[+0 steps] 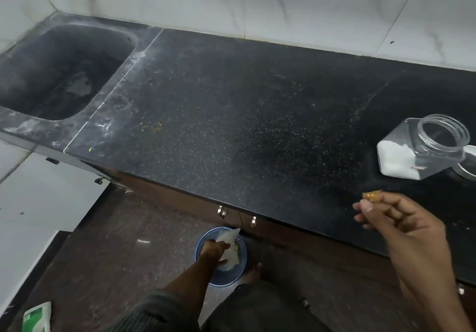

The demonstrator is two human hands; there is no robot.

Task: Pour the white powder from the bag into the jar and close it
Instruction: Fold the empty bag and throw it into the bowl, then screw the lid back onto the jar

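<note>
Down near the floor, the person's left hand reaches into a round blue bin, its fingers curled round a crumpled clear plastic bag that looks emptied; one corner of the bag pokes up past the fingertips. Up at counter height, the right hand pinches a small orange-brown scrap between thumb and forefinger, the other fingers loosely folded under. What the scrap is I cannot tell.

Beyond those right fingertips, on the black speckled stone counter, stands the clear angular plastic jar, its threaded mouth uncovered and white powder banked in its lower part. A round pale lid lies just past the jar, on the far side from the fingers and half cut off by the frame.

By my reckoning the pouring is finished and the bag is being thrown away, so only the closing remains. That calls for dropping the scrap, reaching past the jar for the lid, setting it square on the threads and turning it, with a hand steadying the jar
</note>
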